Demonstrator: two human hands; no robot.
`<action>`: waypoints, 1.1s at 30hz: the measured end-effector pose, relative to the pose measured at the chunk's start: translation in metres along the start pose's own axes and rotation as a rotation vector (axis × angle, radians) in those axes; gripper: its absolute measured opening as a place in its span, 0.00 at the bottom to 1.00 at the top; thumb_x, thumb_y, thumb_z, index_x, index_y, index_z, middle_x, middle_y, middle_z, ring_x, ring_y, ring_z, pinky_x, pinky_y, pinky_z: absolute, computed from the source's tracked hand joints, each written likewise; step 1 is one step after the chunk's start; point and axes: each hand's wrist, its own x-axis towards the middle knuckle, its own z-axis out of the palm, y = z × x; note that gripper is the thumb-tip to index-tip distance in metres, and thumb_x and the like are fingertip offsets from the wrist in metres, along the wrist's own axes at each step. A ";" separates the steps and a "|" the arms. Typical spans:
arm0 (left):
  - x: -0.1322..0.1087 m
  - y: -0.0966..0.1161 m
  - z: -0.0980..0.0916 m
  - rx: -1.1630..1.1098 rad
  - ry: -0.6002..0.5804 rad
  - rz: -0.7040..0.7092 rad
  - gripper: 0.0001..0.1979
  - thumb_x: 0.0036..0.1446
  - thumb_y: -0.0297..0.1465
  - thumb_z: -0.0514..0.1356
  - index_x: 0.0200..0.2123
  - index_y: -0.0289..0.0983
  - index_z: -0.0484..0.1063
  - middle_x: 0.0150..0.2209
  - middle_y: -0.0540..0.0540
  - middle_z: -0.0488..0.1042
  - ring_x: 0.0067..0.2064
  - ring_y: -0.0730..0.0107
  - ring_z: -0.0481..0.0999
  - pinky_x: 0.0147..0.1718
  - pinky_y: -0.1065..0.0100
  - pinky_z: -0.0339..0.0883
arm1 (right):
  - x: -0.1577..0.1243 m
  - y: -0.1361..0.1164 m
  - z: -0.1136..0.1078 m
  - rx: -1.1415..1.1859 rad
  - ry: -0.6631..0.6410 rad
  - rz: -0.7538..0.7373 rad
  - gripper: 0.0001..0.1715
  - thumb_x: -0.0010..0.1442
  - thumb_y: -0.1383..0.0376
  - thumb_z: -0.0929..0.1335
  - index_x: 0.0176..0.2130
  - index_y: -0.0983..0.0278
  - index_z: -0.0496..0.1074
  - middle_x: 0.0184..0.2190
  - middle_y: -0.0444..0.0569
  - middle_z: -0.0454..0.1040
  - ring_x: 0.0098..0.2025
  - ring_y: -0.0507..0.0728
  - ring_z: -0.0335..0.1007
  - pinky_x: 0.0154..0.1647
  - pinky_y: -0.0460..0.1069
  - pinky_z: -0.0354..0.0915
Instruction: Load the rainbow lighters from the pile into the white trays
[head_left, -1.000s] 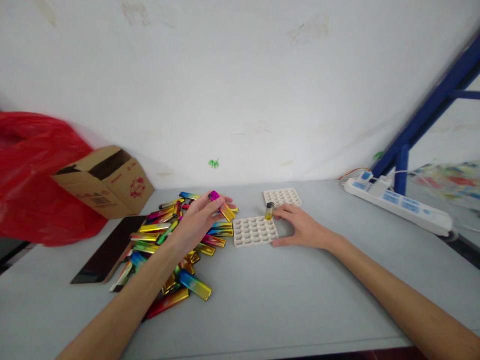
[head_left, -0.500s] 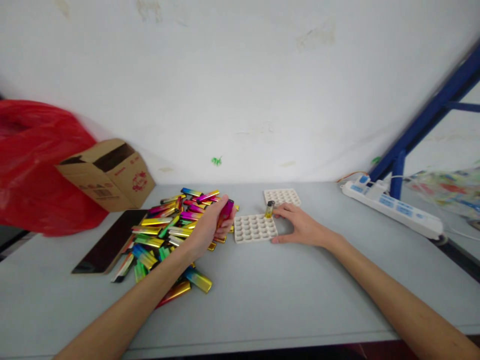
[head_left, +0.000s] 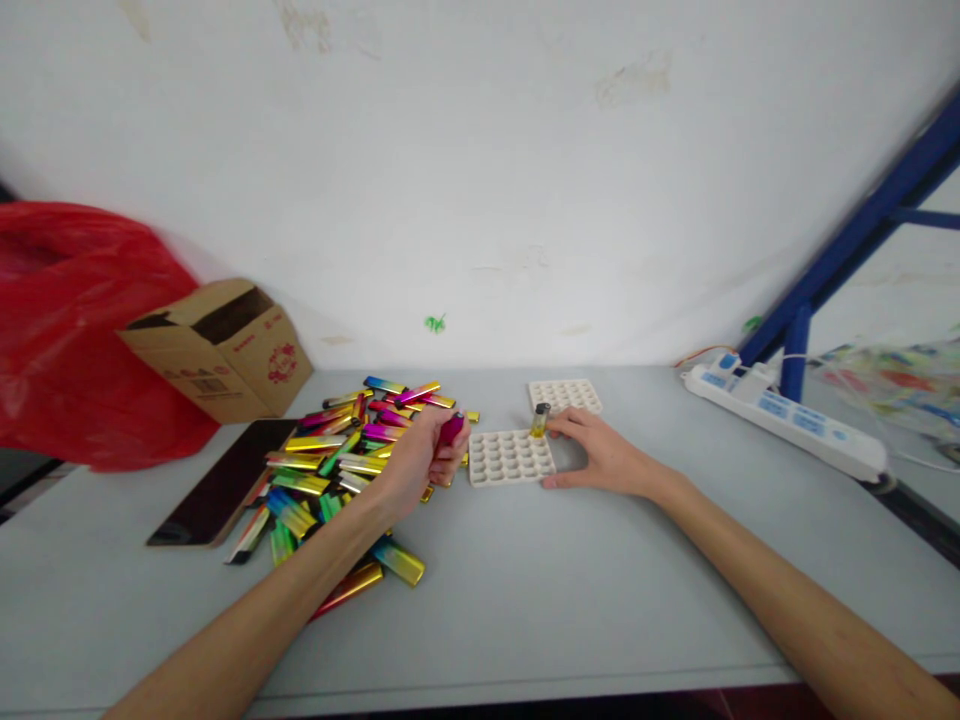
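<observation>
My left hand [head_left: 420, 462] is closed around a pink and gold lighter [head_left: 451, 430], held just left of a white tray with round holes [head_left: 504, 464]. My right hand [head_left: 602, 454] rests on the table at the tray's right edge, fingers touching the tray beside a yellow lighter [head_left: 539, 420] that stands upright in its far right corner. A heap of shiny multicoloured lighters [head_left: 341, 462] lies to the left, under and behind my left hand.
A second white tray [head_left: 564, 394] lies behind the first. A cardboard box [head_left: 218, 350] and a red plastic bag [head_left: 67, 330] stand at the left, with a dark flat panel [head_left: 225, 483] in front. A white power strip [head_left: 784, 420] and a blue frame [head_left: 840, 260] are at the right.
My left hand has lifted a pink and gold lighter off the heap, turned it upright in the fist and brought it closer to the tray. My right hand has stayed put.
</observation>
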 end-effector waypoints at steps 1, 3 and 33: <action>0.001 -0.001 0.000 0.010 0.011 0.017 0.18 0.58 0.43 0.54 0.23 0.39 0.58 0.19 0.57 0.48 0.18 0.80 0.44 0.17 0.75 0.39 | 0.000 0.000 0.000 -0.002 0.001 -0.005 0.39 0.54 0.44 0.78 0.55 0.64 0.72 0.50 0.58 0.73 0.52 0.67 0.70 0.56 0.62 0.68; 0.003 -0.003 0.000 0.027 0.029 0.052 0.19 0.59 0.46 0.56 0.25 0.38 0.61 0.19 0.57 0.51 0.18 0.80 0.46 0.16 0.76 0.41 | 0.001 0.001 0.001 -0.006 0.005 -0.012 0.40 0.54 0.44 0.78 0.55 0.64 0.72 0.50 0.58 0.73 0.52 0.67 0.70 0.55 0.62 0.68; 0.050 0.005 0.032 1.080 -0.083 0.703 0.12 0.63 0.36 0.63 0.45 0.37 0.81 0.42 0.44 0.84 0.37 0.66 0.82 0.37 0.67 0.77 | 0.009 -0.007 0.005 -0.043 0.039 -0.035 0.43 0.52 0.42 0.78 0.56 0.65 0.73 0.47 0.57 0.74 0.49 0.66 0.70 0.52 0.58 0.67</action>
